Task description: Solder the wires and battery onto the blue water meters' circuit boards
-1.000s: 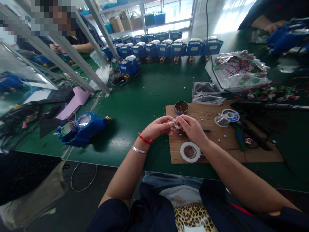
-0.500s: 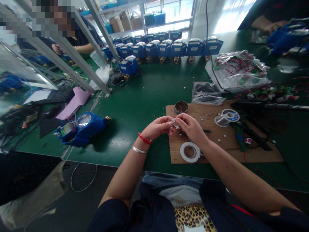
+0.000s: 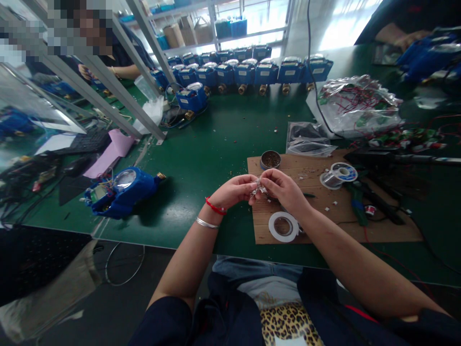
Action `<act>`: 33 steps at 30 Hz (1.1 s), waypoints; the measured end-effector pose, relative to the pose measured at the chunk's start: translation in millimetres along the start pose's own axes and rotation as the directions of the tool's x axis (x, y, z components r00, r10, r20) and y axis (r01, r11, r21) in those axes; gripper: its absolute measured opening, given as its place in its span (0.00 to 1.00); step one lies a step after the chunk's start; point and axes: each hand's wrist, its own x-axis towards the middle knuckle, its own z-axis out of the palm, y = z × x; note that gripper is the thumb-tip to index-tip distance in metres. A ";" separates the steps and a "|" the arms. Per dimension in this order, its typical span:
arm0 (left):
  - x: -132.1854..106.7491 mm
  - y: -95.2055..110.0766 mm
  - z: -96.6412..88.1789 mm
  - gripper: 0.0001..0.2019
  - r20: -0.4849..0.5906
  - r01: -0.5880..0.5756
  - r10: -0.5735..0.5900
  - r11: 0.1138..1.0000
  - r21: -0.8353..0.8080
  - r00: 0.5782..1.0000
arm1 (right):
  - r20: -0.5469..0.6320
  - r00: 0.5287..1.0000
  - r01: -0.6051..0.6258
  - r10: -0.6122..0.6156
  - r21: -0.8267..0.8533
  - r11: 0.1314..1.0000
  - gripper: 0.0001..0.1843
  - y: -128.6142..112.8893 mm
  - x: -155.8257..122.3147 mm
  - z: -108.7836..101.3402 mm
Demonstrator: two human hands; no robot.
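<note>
My left hand [image 3: 236,189] and my right hand [image 3: 283,190] meet over the left edge of a cardboard sheet [image 3: 309,228]. Both are closed, fingertips pinching a small bunch of shiny, silvery pieces [image 3: 258,188], too small to name. Just beyond the fingers stands a round tin [image 3: 270,160] with brownish contents. A roll of white tape [image 3: 272,234] lies flat on the cardboard below my right hand. To the right of that hand is a spool of solder wire [image 3: 338,176].
On the green table [image 3: 201,154], a blue meter [image 3: 126,192] with exposed wires lies left. Several blue meters [image 3: 245,72] line the back. Bagged red wires [image 3: 355,101], a flat plastic bag [image 3: 309,139] and green-handled pliers [image 3: 357,204] are right. Co-workers sit across the table.
My fingers have shifted slightly around the silvery pieces, and my left hand has edged a little left. Everything else on the table stays where it was.
</note>
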 end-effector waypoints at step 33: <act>1.9 -0.2 -4.3 0.12 -0.115 -0.076 0.091 0.989 0.129 0.989 | 0.043 0.998 -0.065 0.056 0.240 0.969 0.13 1.1 0.8 0.4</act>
